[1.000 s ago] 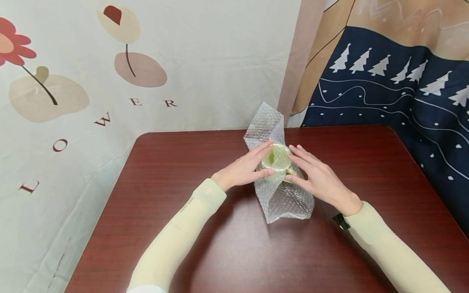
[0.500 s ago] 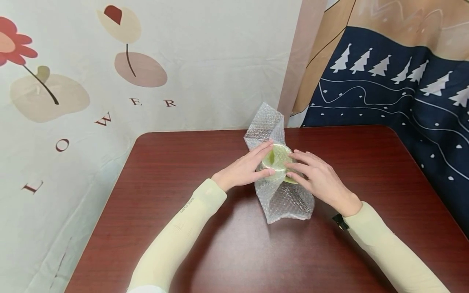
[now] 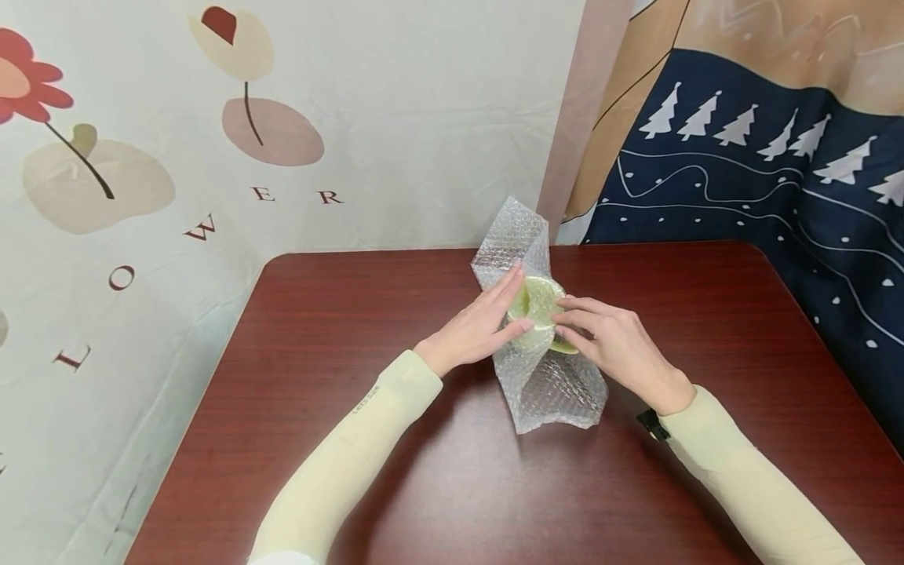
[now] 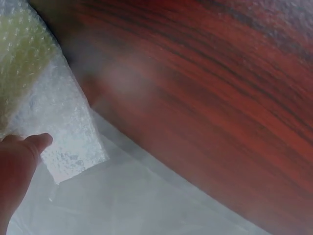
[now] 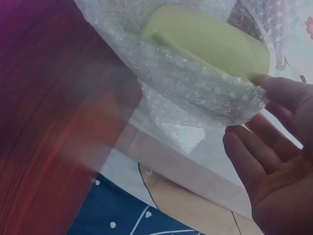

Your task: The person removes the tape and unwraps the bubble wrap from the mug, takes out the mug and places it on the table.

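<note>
A light green cup (image 3: 542, 297) stands on the table, wrapped partly in clear bubble wrap (image 3: 561, 390). Its round mouth faces up, with a layer of wrap seen over it. My left hand (image 3: 473, 326) rests against the cup's left side, fingers straight and thumb near the rim. In the left wrist view, that thumb and fingertips touch the wrap (image 4: 73, 117). At the other side my right hand (image 3: 621, 337) has bent fingers and thumb at the rim. The right wrist view shows this hand (image 5: 281, 152) pinching the wrap's edge beside the green surface (image 5: 210, 44).
The dark red wooden table (image 3: 339, 298) has rounded far corners. One loose end of the wrap reaches over the far edge, against a pale printed cloth (image 3: 424, 141). A navy cloth with white trees (image 3: 706, 180) hangs at the right.
My right hand's fingers have bent and drawn together at the cup's right rim, taking the wrap's edge. The left hand has shifted only slightly. The cup stays in place.
</note>
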{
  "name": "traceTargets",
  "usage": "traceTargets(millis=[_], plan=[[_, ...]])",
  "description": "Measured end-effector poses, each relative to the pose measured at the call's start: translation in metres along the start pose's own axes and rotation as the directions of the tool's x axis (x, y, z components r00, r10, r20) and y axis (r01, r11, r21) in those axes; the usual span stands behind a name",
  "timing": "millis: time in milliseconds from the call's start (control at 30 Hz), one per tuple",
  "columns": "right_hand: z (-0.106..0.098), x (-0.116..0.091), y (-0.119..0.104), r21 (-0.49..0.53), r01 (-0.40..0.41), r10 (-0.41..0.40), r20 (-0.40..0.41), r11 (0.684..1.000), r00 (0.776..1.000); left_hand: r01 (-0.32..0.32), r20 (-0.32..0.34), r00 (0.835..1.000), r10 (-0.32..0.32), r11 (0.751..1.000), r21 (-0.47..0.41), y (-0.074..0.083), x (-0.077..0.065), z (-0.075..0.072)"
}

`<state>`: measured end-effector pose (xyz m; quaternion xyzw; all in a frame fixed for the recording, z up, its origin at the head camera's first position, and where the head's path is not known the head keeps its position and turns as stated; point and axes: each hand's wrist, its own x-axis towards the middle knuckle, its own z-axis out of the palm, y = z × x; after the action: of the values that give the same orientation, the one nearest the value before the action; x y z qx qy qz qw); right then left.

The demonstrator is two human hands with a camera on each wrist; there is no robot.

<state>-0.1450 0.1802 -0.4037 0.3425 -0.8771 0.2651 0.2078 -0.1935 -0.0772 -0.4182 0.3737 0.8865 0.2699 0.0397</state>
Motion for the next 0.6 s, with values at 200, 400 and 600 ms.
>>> traceTargets(millis=[200,400,600], plan=[[0.0032,0.0014,-0.0014,0.019,-0.003,0.004,-0.047,1.000,0.999,0.033,0.004,0.999,-0.033,0.997,0.066,0.0047,0.0005,-0.0009],[0.0063,-0.0009,-0.0001,0.053,-0.016,0.021,-0.102,0.998,0.995,0.052,0.014,0.998,-0.053,0.996,0.070,0.0048,0.0010,-0.0009],[0.0067,-0.0024,0.0007,0.085,-0.054,0.064,-0.122,0.995,0.990,0.038,0.016,0.999,-0.039,0.997,0.063,0.0034,0.0009,-0.0006]])
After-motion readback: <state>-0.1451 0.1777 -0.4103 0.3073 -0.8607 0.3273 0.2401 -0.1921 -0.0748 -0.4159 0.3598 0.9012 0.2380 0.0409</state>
